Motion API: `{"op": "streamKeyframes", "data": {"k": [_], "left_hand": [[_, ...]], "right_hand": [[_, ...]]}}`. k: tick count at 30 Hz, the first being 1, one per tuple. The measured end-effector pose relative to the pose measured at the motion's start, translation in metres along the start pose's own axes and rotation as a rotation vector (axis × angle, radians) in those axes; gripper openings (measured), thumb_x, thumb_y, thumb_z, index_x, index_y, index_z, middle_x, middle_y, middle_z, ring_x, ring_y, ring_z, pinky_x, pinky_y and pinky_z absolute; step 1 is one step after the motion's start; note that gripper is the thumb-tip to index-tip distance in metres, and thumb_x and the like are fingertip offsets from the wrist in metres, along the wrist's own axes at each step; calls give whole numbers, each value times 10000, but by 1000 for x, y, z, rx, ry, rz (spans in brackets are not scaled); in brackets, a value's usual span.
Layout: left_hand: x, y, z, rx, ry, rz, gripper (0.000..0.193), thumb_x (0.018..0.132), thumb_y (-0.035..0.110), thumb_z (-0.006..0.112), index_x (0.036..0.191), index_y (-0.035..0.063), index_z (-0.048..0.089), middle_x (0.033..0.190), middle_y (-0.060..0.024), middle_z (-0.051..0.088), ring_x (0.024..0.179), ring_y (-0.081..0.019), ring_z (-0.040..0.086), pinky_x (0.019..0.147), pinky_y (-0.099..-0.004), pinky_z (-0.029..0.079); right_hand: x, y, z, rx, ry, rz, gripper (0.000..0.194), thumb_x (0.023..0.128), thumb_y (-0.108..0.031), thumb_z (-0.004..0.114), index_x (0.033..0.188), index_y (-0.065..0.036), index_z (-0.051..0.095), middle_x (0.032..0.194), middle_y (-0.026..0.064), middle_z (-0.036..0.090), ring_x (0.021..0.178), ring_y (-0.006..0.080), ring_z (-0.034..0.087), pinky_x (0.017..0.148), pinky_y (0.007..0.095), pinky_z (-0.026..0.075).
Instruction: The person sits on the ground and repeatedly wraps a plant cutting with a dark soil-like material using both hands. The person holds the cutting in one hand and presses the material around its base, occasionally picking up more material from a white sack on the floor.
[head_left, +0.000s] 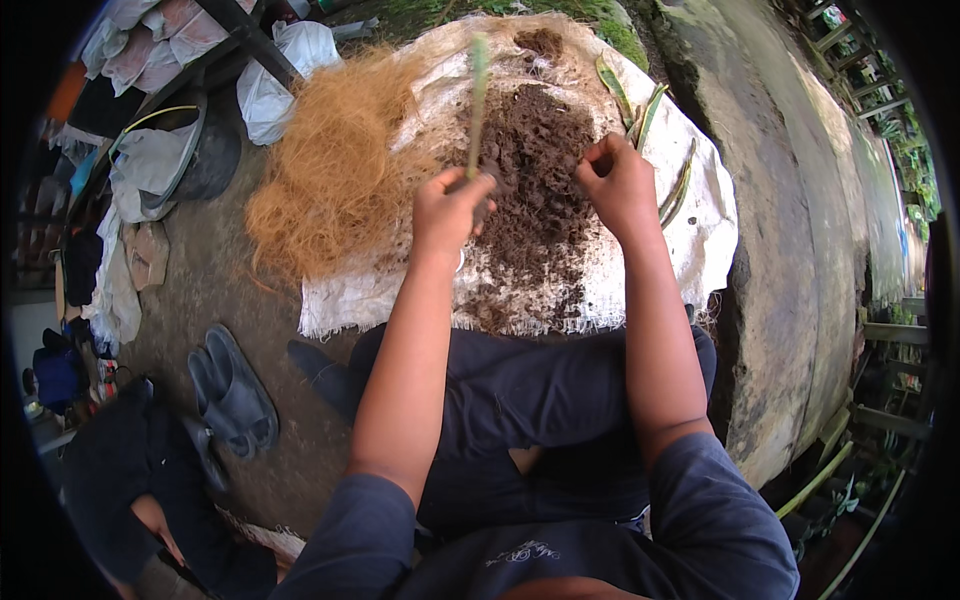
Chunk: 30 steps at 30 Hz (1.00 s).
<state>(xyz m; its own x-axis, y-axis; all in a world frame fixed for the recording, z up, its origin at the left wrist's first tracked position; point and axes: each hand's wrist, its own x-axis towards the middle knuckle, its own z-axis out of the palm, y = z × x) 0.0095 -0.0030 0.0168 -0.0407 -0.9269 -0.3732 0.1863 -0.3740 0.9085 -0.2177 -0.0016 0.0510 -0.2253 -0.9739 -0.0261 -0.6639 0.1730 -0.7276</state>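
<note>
My left hand (454, 206) grips the lower end of a narrow green leaf cutting (478, 105), which stands upright and looks blurred. Beneath and between my hands lies a heap of dark brown soil (536, 176) on a white woven sack (675, 262). Over the soil's right edge is my right hand (621, 187), thumb and forefinger brought together; nothing shows between them. Just beyond it several long green leaves with pale edges (616, 86) rest on the sack. Left of my left hand sits a loose pile of tan coconut fibre (337, 157).
A dark bucket (214, 161) and a white plastic bag (281, 82) stand at the upper left. Grey slide sandals (232, 390) lie on the ground, close to another person in dark clothes (157, 480). A concrete ledge (787, 247) runs along the right.
</note>
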Motion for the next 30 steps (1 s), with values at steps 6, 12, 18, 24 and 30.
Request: {"op": "streamKeyframes", "data": {"k": [6,12,18,24,30], "left_hand": [[14,-4,-18,-222,204,89,171,987,130,708,1062,-21,679,896,-97,693,738,-159,695,497,-299,479],[11,-7,-15,-285,85,136,170,985,128,712,1061,-15,664,915,-93,675,753,-183,695,513,-313,479],[6,-4,-11,-384,35,165,161,957,124,740,1052,7,682,889,-65,692,750,-152,703,514,-298,482],[6,-2,-10,-396,-49,136,218,958,129,746,1122,23,649,923,-66,679,786,-176,709,564,-308,498],[2,-6,-6,-118,-33,136,241,945,149,778,1135,42,676,943,-39,707,819,-147,724,574,-297,497]], "right_hand": [[-35,-5,19,7,-536,-112,149,921,-69,604,1014,-34,715,899,192,738,867,296,724,819,423,562],[-77,-23,48,-142,-745,-447,151,944,-140,664,994,-6,713,906,181,780,899,332,772,826,434,591],[-75,-33,50,-162,-822,-321,168,831,-55,796,988,-66,738,859,121,768,791,322,741,781,394,593],[-71,-8,56,142,-535,-345,117,865,-61,767,977,-53,736,918,76,726,811,215,686,778,345,563],[-50,-24,45,636,-192,25,210,1009,-189,725,1107,-4,707,896,-5,705,822,67,609,751,270,511]]}}
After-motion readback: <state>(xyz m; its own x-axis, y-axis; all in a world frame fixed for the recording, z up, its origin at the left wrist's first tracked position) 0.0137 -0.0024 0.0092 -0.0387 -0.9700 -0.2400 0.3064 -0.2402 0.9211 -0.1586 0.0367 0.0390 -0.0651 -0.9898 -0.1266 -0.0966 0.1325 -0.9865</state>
